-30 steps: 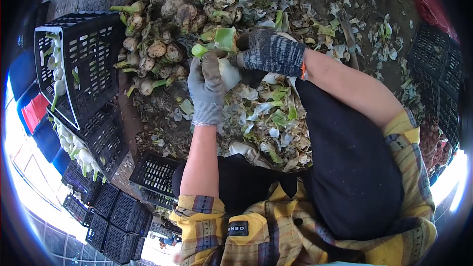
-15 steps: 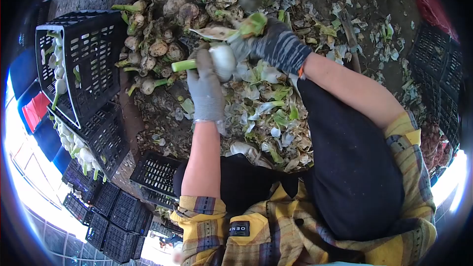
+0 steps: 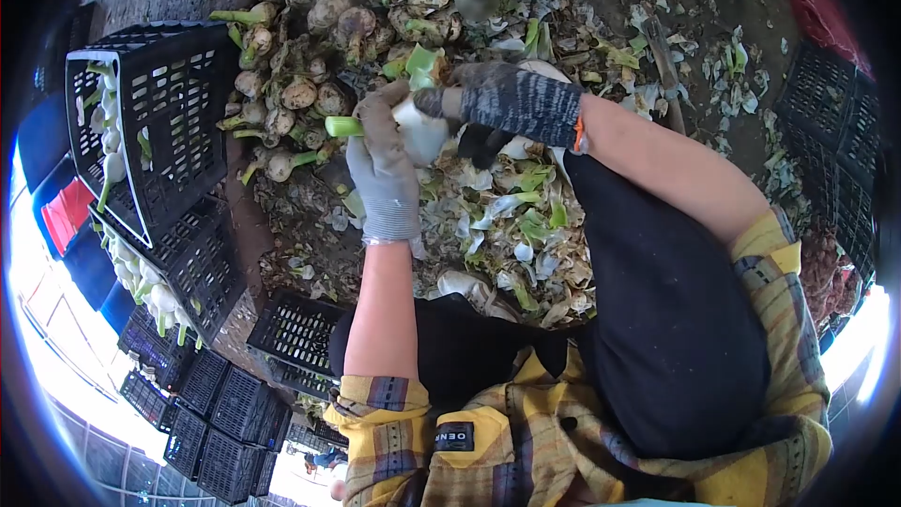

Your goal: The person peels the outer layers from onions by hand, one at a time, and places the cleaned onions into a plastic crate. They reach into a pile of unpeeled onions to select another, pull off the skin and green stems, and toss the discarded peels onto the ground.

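A white garlic bulb (image 3: 424,137) with a short cut green stem (image 3: 344,126) is in my left hand (image 3: 383,164), which wears a pale grey glove. Its fingers wrap round the bulb, and the stem points left. My right hand (image 3: 497,103), in a dark striped glove, closes at the bulb's upper right side with the thumb against it. A green outer leaf (image 3: 425,66) stands up between the two hands. The right fingertips are partly hidden and slightly blurred. Unpeeled garlic bulbs (image 3: 328,14) with soil and roots lie piled just beyond my hands.
Black plastic crates (image 3: 178,113) stand on the left, holding peeled white garlic bulbs (image 3: 111,136). More crates (image 3: 225,404) are stacked at the lower left and others (image 3: 831,113) at the right edge. Peeled skins and leaves (image 3: 526,216) litter the ground between my legs.
My right hand has moved left, from beside the bulb to against it, bringing the green leaf along. The left hand has shifted slightly left, still holding the garlic bulb.
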`<state>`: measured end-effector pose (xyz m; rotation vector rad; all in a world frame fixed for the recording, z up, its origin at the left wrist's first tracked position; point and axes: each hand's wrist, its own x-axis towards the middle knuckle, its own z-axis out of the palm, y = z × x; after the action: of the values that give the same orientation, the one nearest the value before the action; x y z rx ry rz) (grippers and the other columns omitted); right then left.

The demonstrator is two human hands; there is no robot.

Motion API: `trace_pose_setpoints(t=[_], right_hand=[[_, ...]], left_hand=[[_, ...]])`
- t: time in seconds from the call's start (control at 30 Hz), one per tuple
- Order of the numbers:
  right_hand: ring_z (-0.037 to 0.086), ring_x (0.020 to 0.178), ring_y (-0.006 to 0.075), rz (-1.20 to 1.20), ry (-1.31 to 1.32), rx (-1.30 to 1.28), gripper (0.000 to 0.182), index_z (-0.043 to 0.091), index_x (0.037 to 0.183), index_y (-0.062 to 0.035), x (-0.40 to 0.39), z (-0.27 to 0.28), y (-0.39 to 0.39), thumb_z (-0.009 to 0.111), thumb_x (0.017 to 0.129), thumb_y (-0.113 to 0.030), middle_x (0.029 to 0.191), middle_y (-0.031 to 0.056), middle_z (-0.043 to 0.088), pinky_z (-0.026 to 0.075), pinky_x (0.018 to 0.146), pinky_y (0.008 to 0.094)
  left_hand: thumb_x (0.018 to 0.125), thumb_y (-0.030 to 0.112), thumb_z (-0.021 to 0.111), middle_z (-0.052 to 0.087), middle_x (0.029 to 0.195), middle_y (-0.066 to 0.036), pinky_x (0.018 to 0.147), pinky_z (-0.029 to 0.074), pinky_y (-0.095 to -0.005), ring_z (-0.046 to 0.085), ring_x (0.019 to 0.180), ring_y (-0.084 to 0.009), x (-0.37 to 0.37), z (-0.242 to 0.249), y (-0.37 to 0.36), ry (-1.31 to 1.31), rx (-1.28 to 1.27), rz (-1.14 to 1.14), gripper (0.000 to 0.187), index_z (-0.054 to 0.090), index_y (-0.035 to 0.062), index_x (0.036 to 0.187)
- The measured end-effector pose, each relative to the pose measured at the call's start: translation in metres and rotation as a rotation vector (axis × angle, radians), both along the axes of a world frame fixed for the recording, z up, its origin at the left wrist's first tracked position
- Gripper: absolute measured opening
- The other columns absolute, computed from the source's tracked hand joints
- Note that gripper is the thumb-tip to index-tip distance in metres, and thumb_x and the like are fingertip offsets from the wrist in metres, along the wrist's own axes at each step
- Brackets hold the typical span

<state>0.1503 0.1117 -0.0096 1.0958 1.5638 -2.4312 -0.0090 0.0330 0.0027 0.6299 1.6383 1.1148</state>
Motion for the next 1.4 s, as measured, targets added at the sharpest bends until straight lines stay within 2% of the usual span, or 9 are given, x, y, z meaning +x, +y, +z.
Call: trace_pose_setpoints(t=[0.23, 0.37, 0.53, 0.73, 0.9, 1.1, 1.23, 1.37, 1.4], right_hand=[[0.065, 0.069, 0.0218, -0.227, 0.020, -0.470, 0.025, 0.064, 0.091, -0.0039, -0.001, -0.003, -0.004, 0.060, 0.082, -0.026, 0.079, 0.0121, 0.065, 0.053, 0.065, 0.0305], [0.064, 0.074, 0.0273, -0.031, -0.172, 0.305, 0.034, 0.062, 0.091, 0.0018, -0.006, -0.005, -0.001, 0.063, 0.076, -0.029, 0.080, 0.0171, 0.065, 0.050, 0.071, 0.0352], [0.061, 0.087, 0.0288, 0.046, -0.337, 0.669, 0.039, 0.056, 0.104, 0.0019, -0.008, 0.009, -0.006, 0.061, 0.074, -0.024, 0.094, 0.0187, 0.062, 0.047, 0.079, 0.0352], [0.060, 0.088, 0.0242, -0.232, -0.192, 0.532, 0.035, 0.054, 0.107, 0.0009, -0.009, -0.004, -0.011, 0.062, 0.075, -0.010, 0.097, 0.0167, 0.062, 0.047, 0.080, 0.0328], [0.061, 0.081, 0.0213, -0.280, -0.372, 0.685, 0.034, 0.056, 0.102, 0.0015, 0.007, -0.037, -0.006, 0.065, 0.077, -0.020, 0.092, 0.0127, 0.062, 0.049, 0.076, 0.0301], [0.062, 0.074, 0.0192, -0.609, 0.117, -0.646, 0.035, 0.056, 0.102, 0.0004, 0.008, -0.019, -0.002, 0.060, 0.084, -0.029, 0.090, 0.0139, 0.061, 0.054, 0.071, 0.0338], [0.061, 0.073, 0.0173, -0.418, 0.326, -0.507, 0.026, 0.059, 0.100, -0.0030, 0.001, -0.026, -0.012, 0.056, 0.087, -0.025, 0.085, 0.0119, 0.061, 0.053, 0.072, 0.0322], [0.059, 0.068, 0.0122, 0.069, -0.077, 0.861, 0.023, 0.059, 0.099, -0.0009, -0.006, -0.040, -0.003, 0.056, 0.087, -0.020, 0.082, 0.0139, 0.060, 0.049, 0.057, 0.0326], [0.060, 0.068, 0.0125, -0.012, -0.114, 0.714, 0.022, 0.059, 0.098, -0.0005, -0.004, -0.040, -0.003, 0.056, 0.086, -0.019, 0.082, 0.0128, 0.060, 0.050, 0.057, 0.0317]], left_hand=[[0.092, 0.028, 0.047, 0.057, 0.105, -0.011, 0.087, 0.041, -0.0290, 0.052, 0.095, -0.0142, 0.000, -0.011, -0.008, -0.093, 0.066, -0.035, 0.035, 0.051, -0.0032, 0.107], [0.092, 0.027, 0.049, 0.057, 0.103, -0.010, 0.088, 0.040, -0.0285, 0.052, 0.095, -0.0142, 0.002, -0.019, -0.010, -0.021, 0.119, -0.042, 0.031, 0.052, -0.0019, 0.105], [0.091, 0.028, 0.052, 0.056, 0.103, -0.010, 0.088, 0.039, -0.0269, 0.052, 0.096, -0.0144, 0.004, -0.022, -0.010, 0.055, 0.150, -0.015, 0.035, 0.050, -0.0023, 0.109], [0.088, 0.028, 0.053, 0.051, 0.105, -0.009, 0.079, 0.041, -0.0248, 0.050, 0.091, -0.0125, 0.008, -0.013, -0.004, -0.047, -0.279, 0.141, 0.044, 0.043, -0.0011, 0.120], [0.087, 0.024, 0.051, 0.052, 0.096, -0.007, 0.071, 0.043, -0.0246, 0.051, 0.085, -0.0128, 0.007, -0.011, 0.000, -0.237, -0.114, 0.225, 0.036, 0.048, 0.0003, 0.114], [0.088, 0.019, 0.042, 0.056, 0.101, -0.011, 0.077, 0.049, -0.0301, 0.057, 0.090, -0.0188, 0.002, -0.006, 0.000, -0.324, -0.110, 0.192, 0.031, 0.052, -0.0003, 0.109], [0.089, 0.020, 0.042, 0.057, 0.104, -0.013, 0.081, 0.050, -0.0331, 0.059, 0.092, -0.0220, 0.000, -0.008, -0.002, -0.468, -0.044, 0.187, 0.031, 0.052, -0.0002, 0.110], [0.089, 0.023, 0.046, 0.059, 0.100, -0.011, 0.077, 0.051, -0.0335, 0.060, 0.088, -0.0215, 0.013, -0.010, -0.001, -0.151, -0.251, 0.259, 0.029, 0.054, 0.0016, 0.106], [0.089, 0.024, 0.046, 0.059, 0.099, -0.010, 0.075, 0.052, -0.0333, 0.060, 0.086, -0.0211, 0.012, -0.012, 0.000, -0.217, -0.258, 0.292, 0.029, 0.054, 0.0021, 0.105]])
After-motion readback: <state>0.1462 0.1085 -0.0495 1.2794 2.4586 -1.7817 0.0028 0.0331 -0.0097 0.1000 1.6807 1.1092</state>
